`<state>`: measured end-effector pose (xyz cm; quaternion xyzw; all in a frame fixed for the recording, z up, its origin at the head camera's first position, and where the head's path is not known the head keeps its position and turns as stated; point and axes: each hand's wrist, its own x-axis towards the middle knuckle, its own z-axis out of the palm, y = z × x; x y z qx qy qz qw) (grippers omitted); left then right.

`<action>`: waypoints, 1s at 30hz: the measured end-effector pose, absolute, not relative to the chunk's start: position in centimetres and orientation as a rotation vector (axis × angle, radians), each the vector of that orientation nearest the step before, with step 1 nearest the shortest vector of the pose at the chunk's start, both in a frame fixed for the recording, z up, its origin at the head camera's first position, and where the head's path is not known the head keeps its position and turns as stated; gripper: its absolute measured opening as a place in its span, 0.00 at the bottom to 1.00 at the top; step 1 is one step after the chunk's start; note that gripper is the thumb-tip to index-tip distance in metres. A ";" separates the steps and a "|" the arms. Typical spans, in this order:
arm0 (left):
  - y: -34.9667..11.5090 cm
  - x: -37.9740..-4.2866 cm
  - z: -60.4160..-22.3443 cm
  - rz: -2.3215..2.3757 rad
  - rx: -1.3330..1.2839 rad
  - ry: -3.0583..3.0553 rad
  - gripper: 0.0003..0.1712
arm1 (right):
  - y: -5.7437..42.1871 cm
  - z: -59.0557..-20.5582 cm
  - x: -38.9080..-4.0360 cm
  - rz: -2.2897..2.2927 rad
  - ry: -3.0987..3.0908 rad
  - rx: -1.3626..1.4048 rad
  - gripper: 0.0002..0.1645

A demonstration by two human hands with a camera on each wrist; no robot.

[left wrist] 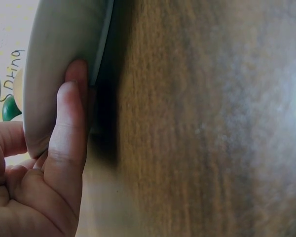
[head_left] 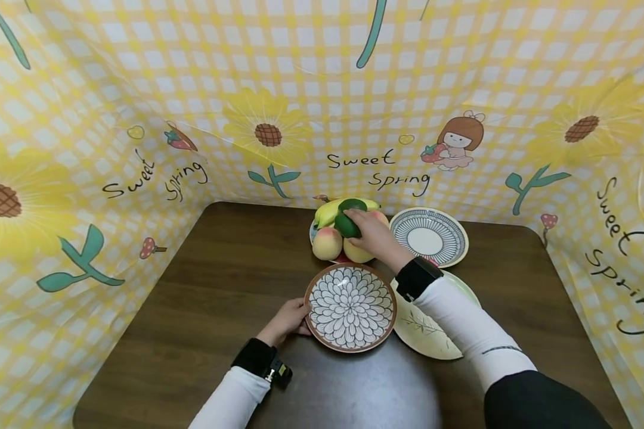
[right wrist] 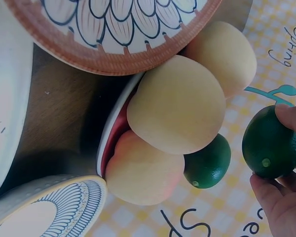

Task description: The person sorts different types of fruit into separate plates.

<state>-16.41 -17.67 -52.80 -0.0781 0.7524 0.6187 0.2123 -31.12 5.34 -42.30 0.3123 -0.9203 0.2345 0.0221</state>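
Observation:
My left hand [head_left: 290, 319] grips the left edge of a brown-rimmed bowl [head_left: 350, 307] with a petal pattern, thumb at the rim and fingers beneath it. In the left wrist view, the bowl's pale outer side [left wrist: 64, 39] tilts above the wood. My right hand [head_left: 375, 235] pinches a dark green lime [right wrist: 272, 143] between thumb and fingers, over the fruit plate [right wrist: 102, 143]. A second lime [right wrist: 208, 162] lies behind the peaches [right wrist: 176, 104] on that plate. Bananas [head_left: 328, 213] rest at its back, and the bowl partly covers its front.
A blue-lined plate [head_left: 426, 239] lies right of the fruit. Nearer, a pale green plate [head_left: 424, 328] sits partly under my right forearm, next to the bowl. The brown wooden table [head_left: 220, 268] is enclosed by yellow checked cloth [head_left: 322, 119] on the back and sides.

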 end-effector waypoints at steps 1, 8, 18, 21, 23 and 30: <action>-17.7 -16.4 -52.8 1.713 -0.224 2.095 0.23 | 5.4 -42.3 -30.9 0.724 -2.846 0.976 0.42; -17.6 -16.2 -52.6 1.675 -0.271 2.117 0.23 | 5.9 -42.4 -29.2 0.783 -2.821 1.030 0.42; -17.5 -16.4 -52.6 1.691 -0.267 2.103 0.23 | 6.3 -41.8 -27.1 0.832 -2.860 1.060 0.42; -17.6 -16.5 -52.7 1.697 -0.265 2.103 0.23 | 6.5 -41.9 -26.7 0.801 -2.853 1.064 0.42; -17.6 -16.5 -52.7 1.699 -0.260 2.100 0.23 | 6.8 -42.1 -26.4 0.791 -2.836 1.086 0.42; -17.5 -16.5 -52.7 1.699 -0.234 2.098 0.23 | 7.5 -43.2 -24.7 0.720 -2.759 1.178 0.40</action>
